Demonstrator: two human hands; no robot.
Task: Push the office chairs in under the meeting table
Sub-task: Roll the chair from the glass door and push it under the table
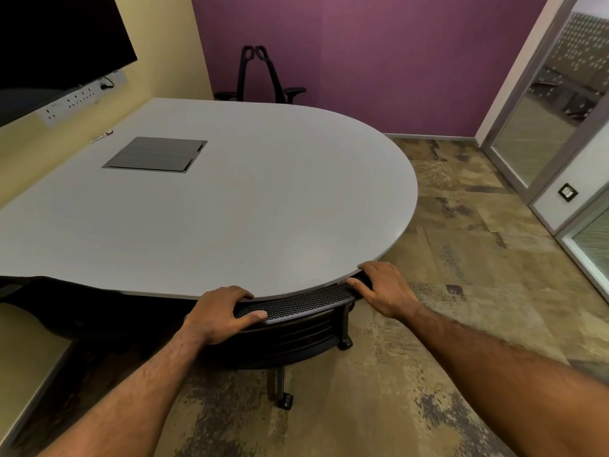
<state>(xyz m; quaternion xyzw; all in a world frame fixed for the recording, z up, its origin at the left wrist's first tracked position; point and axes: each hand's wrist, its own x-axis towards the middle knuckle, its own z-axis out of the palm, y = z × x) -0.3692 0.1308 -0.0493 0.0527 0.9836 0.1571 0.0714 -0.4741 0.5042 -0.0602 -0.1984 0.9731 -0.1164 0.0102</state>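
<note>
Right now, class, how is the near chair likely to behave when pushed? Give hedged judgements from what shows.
The chair will probably roll easily: castors show under it. Its mesh back may give a little where the left hand and right hand grip it. The table edge should stop it soon.

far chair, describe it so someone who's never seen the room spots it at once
Find the grey round-ended meeting table. Beyond its far edge, against the purple wall, stands the far chair, black, its tall back and armrests rising above the tabletop. Unlike the mesh-backed chair at the near edge, gripped by the left hand and right hand, it stands untouched.
</note>
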